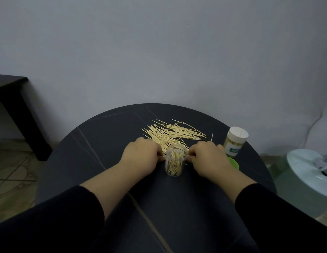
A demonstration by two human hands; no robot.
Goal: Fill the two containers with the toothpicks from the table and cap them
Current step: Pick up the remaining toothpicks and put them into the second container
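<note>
- Sleeves (77,207) nearest; left hand (140,156), right hand (208,157) flank open container (174,161); fingers curled, cannot tell on what.
- Toothpicks (170,133) far side: light, stiff, pointed; pinch bundles mid-length.
- Container probably tippy; steady its wall.

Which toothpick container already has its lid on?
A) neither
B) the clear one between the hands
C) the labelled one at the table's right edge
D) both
C: the labelled container carries a white lid, while the clear container stands open at the top.
</note>
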